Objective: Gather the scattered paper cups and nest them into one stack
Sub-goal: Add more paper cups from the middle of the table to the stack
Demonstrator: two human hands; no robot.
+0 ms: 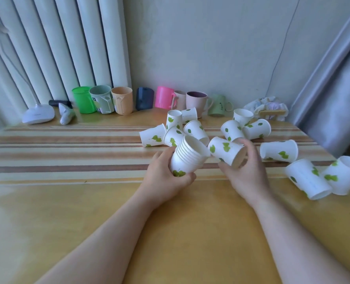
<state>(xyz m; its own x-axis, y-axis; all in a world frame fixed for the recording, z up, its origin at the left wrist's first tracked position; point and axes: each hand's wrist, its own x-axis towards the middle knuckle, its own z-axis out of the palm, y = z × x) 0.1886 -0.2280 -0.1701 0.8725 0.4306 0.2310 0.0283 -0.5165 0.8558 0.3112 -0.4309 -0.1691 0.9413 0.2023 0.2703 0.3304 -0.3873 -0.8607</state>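
Head view, step: mid-gathering; another cup is being brought to the stack [187, 158].
Left hand [166, 177]: fingers wrapped round the stack's base, mouth tilted up and to the right.
Right hand [246, 177]: fingers curled round a single cup [227, 152], lying sideways just beside the stack.
Next move: likely turn the cup base-first toward the stack's mouth.
Loose cups [278, 150]: scattered on the table [88, 201].

Stack [187, 158]: in the left hand [166, 177], above the table [88, 201].
Single cup [228, 151]: in the right hand [246, 175], just right of the stack.
Loose cups [278, 150]: behind and right of the hands.
Mugs [122, 100]: along the wall behind.
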